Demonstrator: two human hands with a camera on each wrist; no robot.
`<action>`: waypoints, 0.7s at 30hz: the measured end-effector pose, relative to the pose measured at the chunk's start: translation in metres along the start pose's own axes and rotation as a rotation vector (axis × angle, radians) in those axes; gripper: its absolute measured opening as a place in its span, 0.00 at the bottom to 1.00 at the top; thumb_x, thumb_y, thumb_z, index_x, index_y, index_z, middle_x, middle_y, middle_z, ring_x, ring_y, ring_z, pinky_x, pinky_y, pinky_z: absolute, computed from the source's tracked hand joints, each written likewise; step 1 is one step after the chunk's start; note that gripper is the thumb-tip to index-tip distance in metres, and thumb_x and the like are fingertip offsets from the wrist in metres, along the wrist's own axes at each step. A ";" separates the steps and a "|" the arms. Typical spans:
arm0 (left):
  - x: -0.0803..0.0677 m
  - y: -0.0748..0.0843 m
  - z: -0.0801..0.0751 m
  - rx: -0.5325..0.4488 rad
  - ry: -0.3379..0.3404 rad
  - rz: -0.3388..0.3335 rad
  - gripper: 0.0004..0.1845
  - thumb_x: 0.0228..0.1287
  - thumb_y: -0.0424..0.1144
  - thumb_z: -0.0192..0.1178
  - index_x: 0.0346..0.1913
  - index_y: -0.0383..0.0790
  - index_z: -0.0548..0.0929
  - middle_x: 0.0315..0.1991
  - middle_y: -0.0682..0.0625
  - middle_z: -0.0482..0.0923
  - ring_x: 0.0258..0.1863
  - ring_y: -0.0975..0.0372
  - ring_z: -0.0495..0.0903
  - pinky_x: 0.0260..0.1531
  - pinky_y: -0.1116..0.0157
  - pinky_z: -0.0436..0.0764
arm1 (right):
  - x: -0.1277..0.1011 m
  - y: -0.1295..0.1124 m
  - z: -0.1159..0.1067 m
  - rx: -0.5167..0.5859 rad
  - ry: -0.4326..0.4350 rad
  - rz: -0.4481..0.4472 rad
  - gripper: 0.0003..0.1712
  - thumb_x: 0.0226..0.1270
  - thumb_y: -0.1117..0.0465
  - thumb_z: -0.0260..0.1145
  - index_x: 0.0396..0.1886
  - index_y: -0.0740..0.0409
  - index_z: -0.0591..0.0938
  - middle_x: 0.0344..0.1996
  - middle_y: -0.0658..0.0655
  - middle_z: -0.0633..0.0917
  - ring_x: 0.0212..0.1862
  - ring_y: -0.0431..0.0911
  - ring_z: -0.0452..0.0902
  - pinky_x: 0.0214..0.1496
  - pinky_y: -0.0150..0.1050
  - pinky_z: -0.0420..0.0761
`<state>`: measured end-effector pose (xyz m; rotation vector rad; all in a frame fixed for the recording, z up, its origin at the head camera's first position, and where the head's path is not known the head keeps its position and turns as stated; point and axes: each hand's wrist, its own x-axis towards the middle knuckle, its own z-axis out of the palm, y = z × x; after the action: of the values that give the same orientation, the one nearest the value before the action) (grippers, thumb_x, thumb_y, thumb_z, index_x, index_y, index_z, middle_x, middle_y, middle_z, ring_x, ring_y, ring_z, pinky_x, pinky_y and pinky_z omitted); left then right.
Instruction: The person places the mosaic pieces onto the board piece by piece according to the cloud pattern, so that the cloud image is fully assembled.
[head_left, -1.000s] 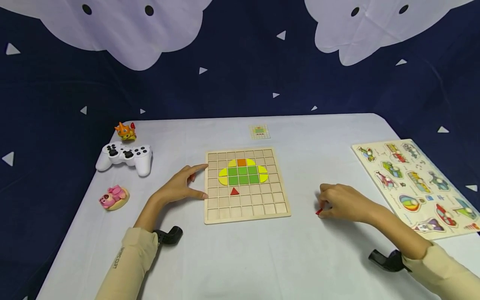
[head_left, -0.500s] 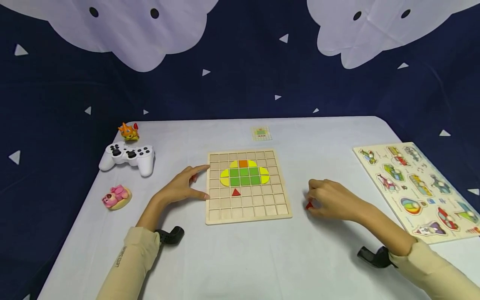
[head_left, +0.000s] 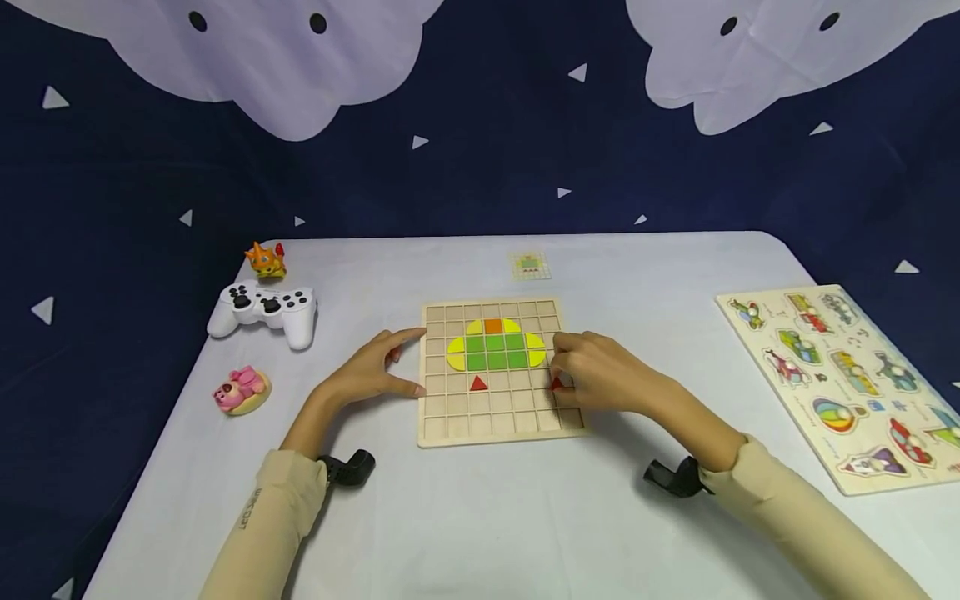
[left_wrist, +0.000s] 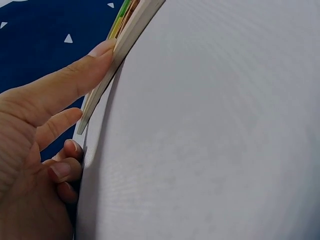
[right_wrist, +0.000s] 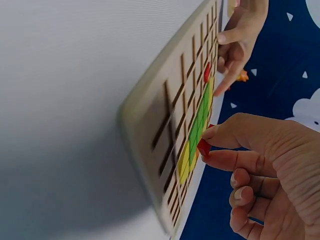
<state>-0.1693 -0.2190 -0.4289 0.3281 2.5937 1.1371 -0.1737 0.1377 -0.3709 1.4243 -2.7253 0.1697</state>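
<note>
A square wooden grid board [head_left: 498,429] lies mid-table, with green squares [head_left: 497,352], an orange square [head_left: 492,326] and yellow rounded pieces [head_left: 457,353] set in its cells. One red triangle [head_left: 478,383] sits below the green block. My left hand [head_left: 372,369] touches the board's left edge with thumb and index finger spread straight; the left wrist view shows the thumb on the board's side. Over the right part of the board, my right hand [head_left: 603,372] pinches a second red triangle [right_wrist: 204,147] between thumb and index finger, its other fingers curled.
A small pattern card [head_left: 531,266] lies behind the board. To the left are an orange figurine [head_left: 266,260], a white game controller [head_left: 264,310] and a pink bear figurine [head_left: 241,390]. A picture puzzle board [head_left: 847,387] lies at the right.
My right hand has moved left from the bare table to over the board's right side, carrying the red triangle. My left hand stays at the board's left edge.
</note>
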 end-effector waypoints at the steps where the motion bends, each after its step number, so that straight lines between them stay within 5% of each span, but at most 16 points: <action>1: 0.000 0.001 0.000 -0.002 0.000 0.000 0.53 0.44 0.47 0.80 0.75 0.46 0.65 0.38 0.46 0.62 0.41 0.55 0.63 0.40 0.58 0.63 | 0.005 -0.001 0.000 0.006 -0.001 -0.004 0.08 0.49 0.57 0.78 0.28 0.54 0.88 0.25 0.46 0.71 0.25 0.38 0.63 0.35 0.37 0.72; 21: 0.000 0.000 0.000 -0.018 0.006 0.024 0.53 0.44 0.46 0.80 0.75 0.47 0.65 0.38 0.47 0.62 0.39 0.56 0.63 0.40 0.58 0.63 | 0.061 -0.019 0.026 0.135 -0.051 -0.015 0.06 0.57 0.58 0.75 0.32 0.55 0.90 0.29 0.48 0.76 0.28 0.38 0.69 0.34 0.34 0.74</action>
<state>-0.1694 -0.2197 -0.4289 0.3530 2.5904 1.1702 -0.1925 0.0741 -0.3888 1.5017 -2.7912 0.3263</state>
